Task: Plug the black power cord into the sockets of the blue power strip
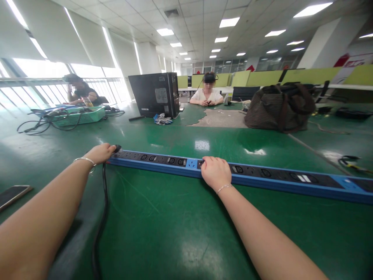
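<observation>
A long blue power strip [163, 168] with rows of black sockets stretches across the green table, running out of view at the right. At its left end my left hand [101, 153] is closed around a black plug [117, 148], whose tip shows past the thumb. From beneath that hand a thick black cable [100, 225] drops toward the near edge of the picture. My right hand [216, 172] is wrapped over the strip's middle, just right of a light blue socket [191, 163]. Its fingertips are largely hidden.
A phone [13, 195] lies at left. Farther back are a green basket [80, 118] of cables, a black computer case [154, 95], gloves [162, 119] and a brown bag [276, 109]. Two people sit beyond, one at far left, one opposite.
</observation>
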Motion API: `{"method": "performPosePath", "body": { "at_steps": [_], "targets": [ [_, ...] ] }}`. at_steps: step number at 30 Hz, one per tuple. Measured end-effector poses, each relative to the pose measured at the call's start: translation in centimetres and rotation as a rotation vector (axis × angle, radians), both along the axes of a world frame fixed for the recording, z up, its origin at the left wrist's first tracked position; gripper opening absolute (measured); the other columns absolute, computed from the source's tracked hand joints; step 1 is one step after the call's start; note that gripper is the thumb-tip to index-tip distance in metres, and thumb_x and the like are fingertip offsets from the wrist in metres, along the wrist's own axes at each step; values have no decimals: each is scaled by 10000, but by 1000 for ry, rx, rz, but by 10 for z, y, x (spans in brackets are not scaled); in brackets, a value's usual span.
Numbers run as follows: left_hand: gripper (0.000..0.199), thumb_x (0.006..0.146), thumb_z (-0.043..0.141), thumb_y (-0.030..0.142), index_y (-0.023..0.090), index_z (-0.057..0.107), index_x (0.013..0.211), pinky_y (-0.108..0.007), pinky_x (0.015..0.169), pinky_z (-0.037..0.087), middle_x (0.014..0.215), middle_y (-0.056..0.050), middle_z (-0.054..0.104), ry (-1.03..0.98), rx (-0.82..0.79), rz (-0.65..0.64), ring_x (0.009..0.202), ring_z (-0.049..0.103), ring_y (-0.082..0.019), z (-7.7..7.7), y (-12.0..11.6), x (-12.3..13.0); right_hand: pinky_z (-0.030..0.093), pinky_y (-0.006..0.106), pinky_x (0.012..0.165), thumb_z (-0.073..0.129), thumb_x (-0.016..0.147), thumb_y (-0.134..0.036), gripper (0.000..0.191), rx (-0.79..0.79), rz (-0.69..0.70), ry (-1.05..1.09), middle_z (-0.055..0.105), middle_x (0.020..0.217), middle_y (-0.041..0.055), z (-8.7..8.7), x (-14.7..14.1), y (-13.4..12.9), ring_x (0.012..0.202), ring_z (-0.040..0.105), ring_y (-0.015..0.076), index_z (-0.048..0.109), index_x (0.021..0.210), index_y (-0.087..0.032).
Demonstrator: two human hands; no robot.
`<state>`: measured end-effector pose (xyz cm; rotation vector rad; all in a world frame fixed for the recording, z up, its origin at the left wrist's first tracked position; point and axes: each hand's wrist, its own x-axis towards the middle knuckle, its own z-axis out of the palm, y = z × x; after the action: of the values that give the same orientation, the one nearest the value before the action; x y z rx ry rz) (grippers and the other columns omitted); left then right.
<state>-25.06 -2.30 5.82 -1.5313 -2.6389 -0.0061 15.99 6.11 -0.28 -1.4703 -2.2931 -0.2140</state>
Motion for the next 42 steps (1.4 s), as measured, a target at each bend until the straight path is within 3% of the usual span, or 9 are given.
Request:
{"method": "performPosePath", "body": {
  "at_steps": [6, 9, 13, 19, 22, 32, 42],
  "targets": [
    [372, 862, 302, 324, 143, 587, 1019, -304, 829, 393, 965, -103, 612, 31, -85, -115, 909, 555, -228, 7, 12, 30, 325, 322, 837, 333, 884, -249, 358, -10, -8, -12, 684, 1022, 69, 0, -1, 0, 936, 578, 198, 646, 1053, -204],
    [461, 873, 239, 417, 137, 589, 980, -301, 809, 401, 993, -120, 623, 14, -58, -97, 944, 558, -239, 12, 14, 44, 327, 323, 837, 329, 883, -250, 364, -19, -8, -15, 684, 1024, 70, 1, -1, 0, 936, 577, 201, 646, 1056, -201],
    [537, 844, 204, 533, 183, 610, 873, -280, 713, 425, 866, -78, 659, -47, -29, -65, 839, 600, -222, 16, 16, 73, 326, 327, 837, 330, 879, -248, 364, -13, -3, -4, 685, 1020, 72, 1, -1, 0, 935, 576, 204, 648, 1048, -200],
    [490, 801, 289, 545, 207, 644, 784, -305, 726, 437, 855, -94, 686, -118, 53, -112, 868, 621, -250, 2, 19, 143, 328, 328, 822, 335, 878, -249, 354, 0, 0, 5, 687, 1004, 59, 0, -2, 0, 917, 578, 205, 652, 1030, -202],
    [490, 811, 291, 529, 197, 651, 814, -336, 759, 445, 867, -128, 693, -113, 99, -103, 886, 628, -272, -7, 21, 163, 327, 327, 820, 333, 881, -251, 353, 4, 3, 7, 687, 1000, 57, 0, -1, 0, 914, 578, 205, 651, 1027, -204],
    [505, 846, 259, 501, 178, 634, 947, -348, 779, 462, 959, -150, 694, -54, 4, -97, 924, 640, -270, -13, 27, 175, 319, 332, 827, 339, 882, -254, 348, -16, 5, 22, 683, 1006, 64, -1, -2, 1, 925, 572, 209, 648, 1032, -201],
    [481, 889, 223, 388, 157, 599, 1080, -341, 832, 444, 1047, -160, 663, 72, -191, -228, 950, 631, -251, -15, 25, 180, 326, 344, 800, 342, 873, -250, 348, 12, 15, 25, 686, 986, 71, -2, -1, 2, 901, 580, 222, 655, 1011, -187]
  ]
}}
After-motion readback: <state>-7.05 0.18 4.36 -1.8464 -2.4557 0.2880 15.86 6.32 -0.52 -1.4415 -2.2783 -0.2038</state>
